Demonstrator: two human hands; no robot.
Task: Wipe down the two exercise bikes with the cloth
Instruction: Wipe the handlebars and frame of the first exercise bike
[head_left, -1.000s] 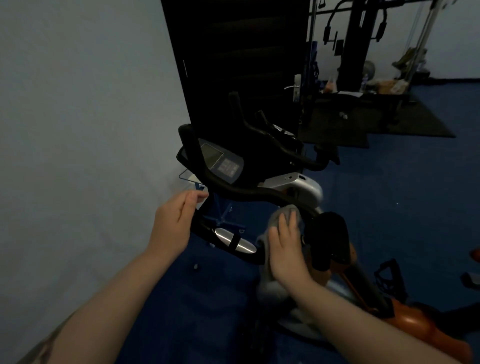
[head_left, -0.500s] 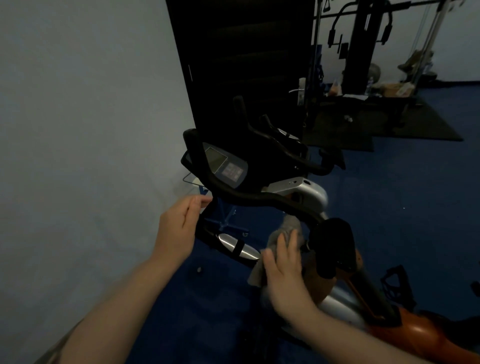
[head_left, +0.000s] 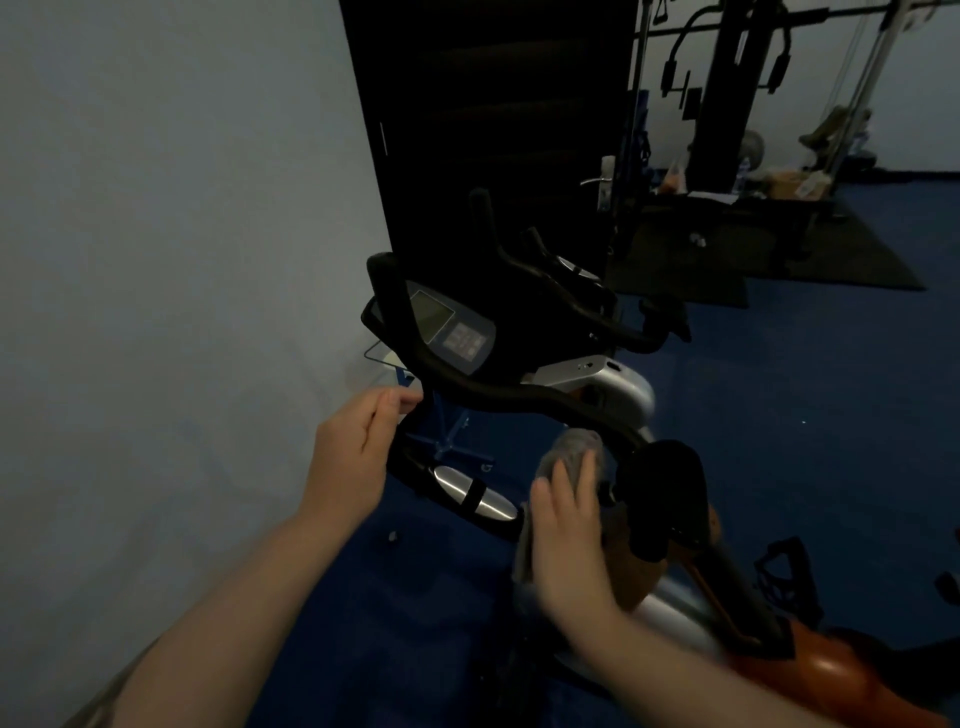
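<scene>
1. A grey cloth (head_left: 574, 457) lay against the black handlebar (head_left: 519, 397) of the near exercise bike (head_left: 670, 525), whose frame showed orange and silver.
2. The console (head_left: 447, 332) was black with a pale grey screen and a bluish keypad.
3. Silver sensor plates (head_left: 475, 491) crossed by a black band marked the lower grip.
4. The floor (head_left: 805, 415) was deep blue, the wall (head_left: 171, 260) pale blue-grey, the door (head_left: 493, 130) black.
</scene>
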